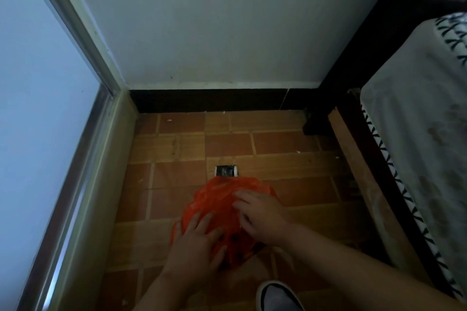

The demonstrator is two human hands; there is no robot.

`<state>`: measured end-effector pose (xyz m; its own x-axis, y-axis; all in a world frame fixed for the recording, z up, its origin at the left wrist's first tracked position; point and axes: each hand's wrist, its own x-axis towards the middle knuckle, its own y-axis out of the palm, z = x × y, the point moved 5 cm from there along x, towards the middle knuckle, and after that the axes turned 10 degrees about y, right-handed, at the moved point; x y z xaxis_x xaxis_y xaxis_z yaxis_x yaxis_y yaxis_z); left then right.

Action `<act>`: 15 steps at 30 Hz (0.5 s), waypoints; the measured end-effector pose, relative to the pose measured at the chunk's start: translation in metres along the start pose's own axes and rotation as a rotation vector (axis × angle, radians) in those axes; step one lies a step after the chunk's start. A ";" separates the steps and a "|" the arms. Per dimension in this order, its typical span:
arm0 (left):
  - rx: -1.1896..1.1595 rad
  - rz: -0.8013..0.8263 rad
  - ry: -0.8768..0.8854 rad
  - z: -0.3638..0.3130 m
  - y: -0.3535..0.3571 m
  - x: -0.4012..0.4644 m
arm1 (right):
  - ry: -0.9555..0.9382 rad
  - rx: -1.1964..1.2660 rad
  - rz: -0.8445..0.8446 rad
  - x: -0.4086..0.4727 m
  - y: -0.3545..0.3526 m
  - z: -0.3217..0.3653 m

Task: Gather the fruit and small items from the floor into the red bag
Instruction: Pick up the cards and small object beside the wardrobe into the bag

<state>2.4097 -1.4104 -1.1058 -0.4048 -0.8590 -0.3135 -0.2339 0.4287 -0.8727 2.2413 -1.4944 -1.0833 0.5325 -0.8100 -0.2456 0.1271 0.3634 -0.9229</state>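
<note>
Brown tile floor [278, 144] in a narrow dim corner, grey wall [214, 20] ahead with a dark skirting strip at its base. We see the red bag [214, 197], thin crumpled plastic, lying on the tiles low and centre, bulging, dark shapes showing through its near lower part; we cannot tell what they are. Left hand [195, 242] rests palm-down on the bag's near left side, fingers straight and spread, fingertips pointing away from us onto the plastic. Right hand [260, 214] lies on the bag's right side, fingers loosely spread and slightly bent, pointing left across the top; it looks like flat contact, and we cannot tell whether any plastic is pinched under the palm. Both forearms come in from the bottom edge. Just beyond the bag's far edge, touching or nearly touching it, sits a small dark item with white ends [225, 171] on the floor; too blurred to identify. A few pale specks are scattered on the tiles farther out. Left of the floor runs a pale ledge and a metal window frame [83, 121] with frosted bright glass. Right side: a dark bed frame [353, 113] with a wooden plank leaning along it, and a pale patterned sheet [417, 121] hanging over the mattress edge. At the bottom edge, right of the left forearm, a grey shoe with a white rim [278, 296] stands on the tiles, near the bag but apart from it.
</note>
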 end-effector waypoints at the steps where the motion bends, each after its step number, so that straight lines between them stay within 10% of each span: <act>1: -0.011 -0.019 -0.002 0.001 -0.003 0.000 | -0.030 0.029 -0.092 0.004 -0.012 0.001; 7: -0.001 -0.109 -0.032 0.011 -0.018 0.001 | 0.124 0.131 -0.257 0.074 -0.046 -0.024; 15: -0.009 -0.096 -0.088 0.032 -0.012 -0.002 | 0.346 0.163 0.110 0.140 0.008 -0.055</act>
<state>2.4419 -1.4228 -1.1068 -0.3011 -0.9174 -0.2602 -0.2765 0.3451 -0.8969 2.2712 -1.6302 -1.1414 0.2400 -0.8595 -0.4513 0.2313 0.5022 -0.8332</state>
